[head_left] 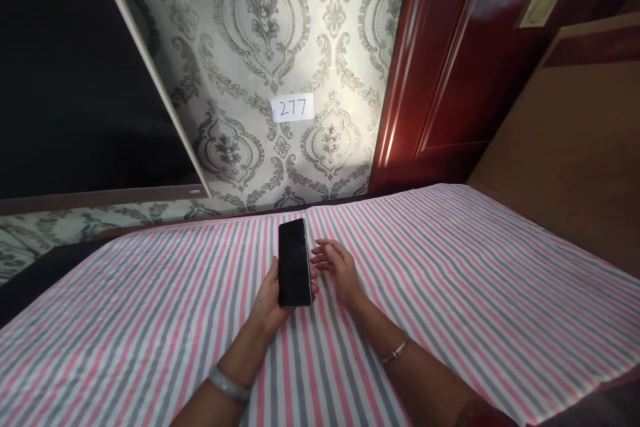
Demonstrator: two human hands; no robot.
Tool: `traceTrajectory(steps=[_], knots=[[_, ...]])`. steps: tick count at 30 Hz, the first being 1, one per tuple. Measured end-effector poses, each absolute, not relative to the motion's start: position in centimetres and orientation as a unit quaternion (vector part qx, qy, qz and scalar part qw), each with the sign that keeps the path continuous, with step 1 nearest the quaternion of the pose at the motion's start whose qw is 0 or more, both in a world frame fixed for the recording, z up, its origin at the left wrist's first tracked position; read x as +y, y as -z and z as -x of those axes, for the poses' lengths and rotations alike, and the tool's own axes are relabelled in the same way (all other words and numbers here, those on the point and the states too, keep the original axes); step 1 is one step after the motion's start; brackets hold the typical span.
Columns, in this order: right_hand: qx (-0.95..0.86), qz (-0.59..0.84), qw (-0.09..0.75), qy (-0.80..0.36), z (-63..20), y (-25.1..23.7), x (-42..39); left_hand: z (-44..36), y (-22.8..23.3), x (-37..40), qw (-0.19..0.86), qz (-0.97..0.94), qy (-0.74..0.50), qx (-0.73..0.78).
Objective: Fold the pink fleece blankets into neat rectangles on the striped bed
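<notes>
A black smartphone (294,263) with a dark screen is held upright in my left hand (270,295). The thumb lies along its left edge and the fingertips wrap round the right edge. Just to the right of the phone is my right hand (341,271), its fingers loosely spread and pointing toward the phone's side. Nothing shows in that hand, and it appears apart from the phone. Beneath both hands spreads a pink, grey and white striped cloth (425,280).
At the left stands a large dark television screen (90,93). A paper label reading 277 (293,107) is stuck on the patterned wall (260,20). To the right are a glossy red-brown wooden panel (440,80) and a cardboard box (575,147).
</notes>
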State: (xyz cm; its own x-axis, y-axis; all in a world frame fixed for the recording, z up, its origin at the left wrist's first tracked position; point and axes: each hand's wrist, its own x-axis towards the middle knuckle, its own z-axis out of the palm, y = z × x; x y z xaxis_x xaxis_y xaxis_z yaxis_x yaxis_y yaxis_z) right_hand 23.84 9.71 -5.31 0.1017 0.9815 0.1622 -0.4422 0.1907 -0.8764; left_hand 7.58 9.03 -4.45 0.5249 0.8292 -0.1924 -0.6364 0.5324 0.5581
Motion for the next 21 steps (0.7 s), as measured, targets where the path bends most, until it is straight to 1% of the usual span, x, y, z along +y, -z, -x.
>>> traceTrajectory(steps=[3, 5, 7, 10, 21], knots=[[-0.531, 0.356, 0.668, -0.380, -23.3, 5.5, 8.7, -7.0, 4.1, 9.4, 0.835, -0.181, -0.460, 0.241], [-0.602, 0.340, 0.647, -0.320, -22.9, 5.6, 8.2, -6.8, 3.9, 9.6, 0.823, -0.165, -0.484, 0.248], [-0.657, 0.324, 0.618, -0.287, -22.6, 5.9, 8.0, -6.8, 3.9, 9.7, 0.809, -0.156, -0.506, 0.256], [-0.690, 0.317, 0.594, -0.265, -22.3, 6.3, 7.9, -6.8, 4.3, 9.9, 0.800, -0.156, -0.517, 0.260], [-0.680, 0.327, 0.595, -0.278, -22.2, 6.1, 7.8, -6.7, 5.6, 10.3, 0.814, -0.185, -0.502, 0.228]])
